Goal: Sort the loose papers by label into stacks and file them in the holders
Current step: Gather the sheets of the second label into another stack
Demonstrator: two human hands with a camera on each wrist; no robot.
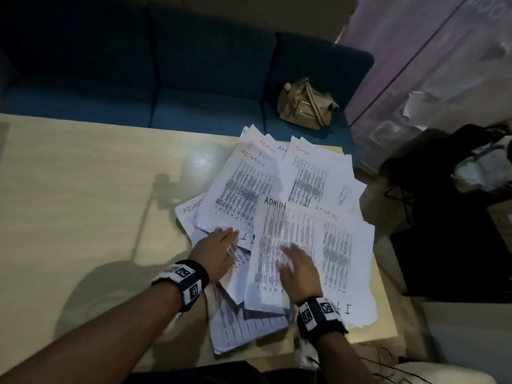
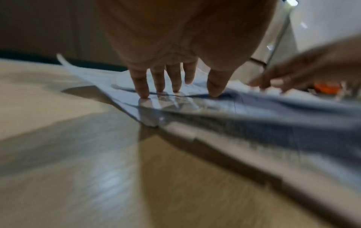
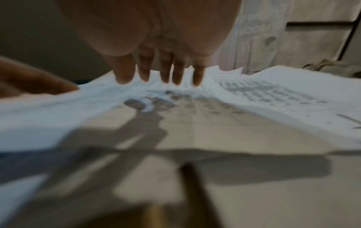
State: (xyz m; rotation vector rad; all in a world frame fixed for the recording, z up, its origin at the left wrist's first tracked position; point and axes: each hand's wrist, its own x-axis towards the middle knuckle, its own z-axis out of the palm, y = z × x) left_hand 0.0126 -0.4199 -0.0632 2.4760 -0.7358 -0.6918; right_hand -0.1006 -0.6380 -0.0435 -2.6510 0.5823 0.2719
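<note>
We lay our left hand [image 1: 219,252] and right hand [image 1: 300,268], fingers straight and slightly spread, flat on the loose white printed papers [image 1: 279,217] covering the pale wooden table [image 1: 83,189].

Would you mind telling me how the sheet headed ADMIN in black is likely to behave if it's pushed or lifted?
The black-headed ADMIN sheet is thin, already rippled paper, so it would probably flop and bend if lifted by one edge. It lies on other loose sheets under the flat right hand, so a push would likely slide it, perhaps dragging neighbours.
</note>
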